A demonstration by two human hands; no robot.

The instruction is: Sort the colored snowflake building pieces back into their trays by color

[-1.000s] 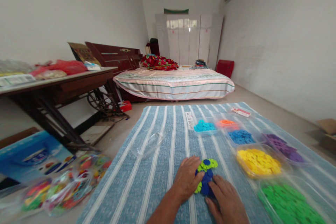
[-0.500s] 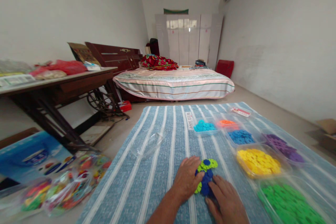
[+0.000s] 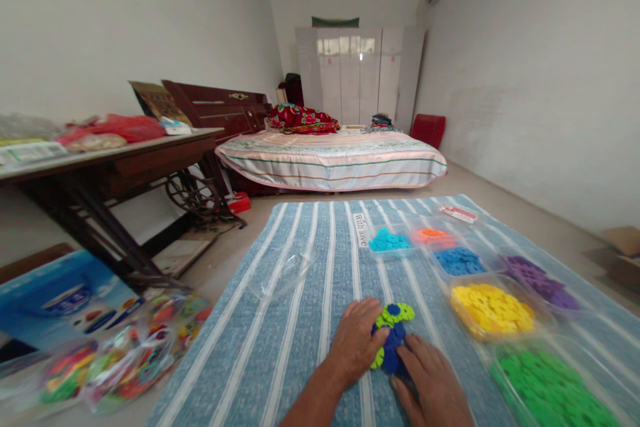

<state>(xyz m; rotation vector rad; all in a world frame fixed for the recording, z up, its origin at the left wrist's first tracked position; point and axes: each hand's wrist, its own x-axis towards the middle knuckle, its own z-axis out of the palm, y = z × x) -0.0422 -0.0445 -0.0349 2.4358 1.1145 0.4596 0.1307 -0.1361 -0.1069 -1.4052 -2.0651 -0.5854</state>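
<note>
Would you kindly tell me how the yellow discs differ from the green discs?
The yellow discs lie farther from the person; the green discs lie nearest, partly cut off by the picture's lower edge. The green discs spread wider in view than the yellow discs. Both are loose heaps of small discs, lying side by side.

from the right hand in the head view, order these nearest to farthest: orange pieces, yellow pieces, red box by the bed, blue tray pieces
1. yellow pieces, front right, beside the right hand
2. blue pieces, behind the yellow
3. orange pieces, farther back on the mat
4. red box, beside the bed
</note>
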